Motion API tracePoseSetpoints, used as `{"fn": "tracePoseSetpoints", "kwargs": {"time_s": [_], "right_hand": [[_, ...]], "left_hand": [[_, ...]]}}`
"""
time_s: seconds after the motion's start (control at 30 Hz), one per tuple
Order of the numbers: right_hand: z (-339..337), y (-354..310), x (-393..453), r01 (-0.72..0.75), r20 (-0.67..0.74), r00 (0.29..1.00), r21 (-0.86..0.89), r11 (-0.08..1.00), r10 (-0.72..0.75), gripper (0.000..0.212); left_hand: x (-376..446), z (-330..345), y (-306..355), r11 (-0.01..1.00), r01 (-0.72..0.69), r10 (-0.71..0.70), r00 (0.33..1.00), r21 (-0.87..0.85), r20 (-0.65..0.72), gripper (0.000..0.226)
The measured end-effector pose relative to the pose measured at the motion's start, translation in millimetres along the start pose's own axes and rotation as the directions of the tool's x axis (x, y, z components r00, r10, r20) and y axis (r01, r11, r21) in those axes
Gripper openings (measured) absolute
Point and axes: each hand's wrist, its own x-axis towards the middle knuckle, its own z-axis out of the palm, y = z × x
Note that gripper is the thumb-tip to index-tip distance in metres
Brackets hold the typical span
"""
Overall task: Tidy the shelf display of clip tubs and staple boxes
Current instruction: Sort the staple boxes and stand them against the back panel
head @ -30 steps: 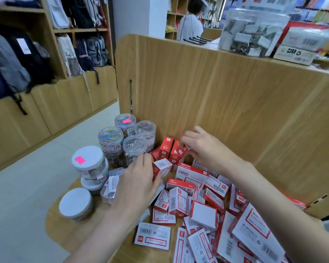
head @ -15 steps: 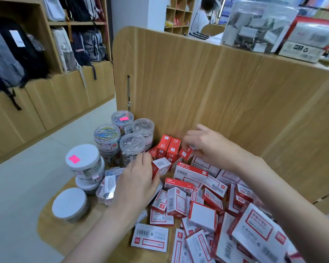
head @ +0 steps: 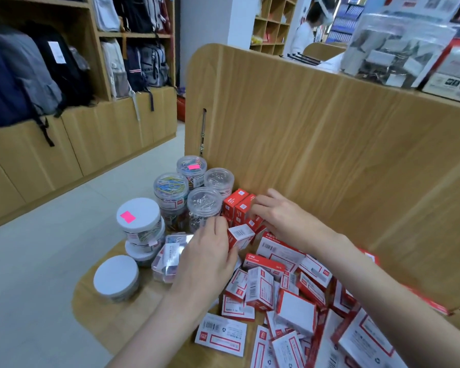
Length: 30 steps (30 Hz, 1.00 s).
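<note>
Several clear clip tubs point(head: 204, 205) stand in a cluster at the shelf's back left, with white-lidded tubs point(head: 138, 221) stacked in front of them. A heap of red-and-white staple boxes point(head: 276, 285) covers the shelf point(head: 112, 322) to the right. My left hand point(head: 210, 256) pinches one small staple box point(head: 240, 236) beside the tubs. My right hand point(head: 279, 216) grips a small red box point(head: 255, 222) against two upright red boxes point(head: 237, 204) lined up at the back panel.
A tall wooden back panel point(head: 329, 144) walls the shelf behind. A clear packet of clips point(head: 170, 257) lies by my left hand. Another white-lidded tub point(head: 116, 277) sits near the rounded front-left edge. Backpacks point(head: 24, 75) hang across the aisle. A person point(head: 306, 33) stands far off.
Both hands stay at nearly the same spots among the boxes; my right hand has nudged its small red box closer to the upright row. The camera has drifted slightly.
</note>
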Motion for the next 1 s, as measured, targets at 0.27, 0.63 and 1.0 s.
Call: {"fn": "tracePoseSetpoints", "kwargs": {"time_s": [0.27,0.63,1.0], "right_hand": [[-29.0,-6.8,-10.0,-0.270,0.026,0.949,0.581,0.768,0.314,0.028],[-33.7,-9.7,3.2,-0.432,-0.179,0.749,0.599,0.674,0.639,0.021],[-39.2,-15.2,-22.0,-0.550,-0.178,0.778,0.272,0.790,0.603,0.011]], "left_hand": [[2.5,-4.6,-7.2,0.983,0.003,-0.010,0.999,-0.181,-0.038,0.024],[6.1,-21.1,-12.3,0.940,-0.067,0.011,0.986,-0.334,-0.166,0.033],[-6.2,-16.8,-16.9,0.951,-0.166,0.128,0.979,-0.262,-0.156,0.029]]}}
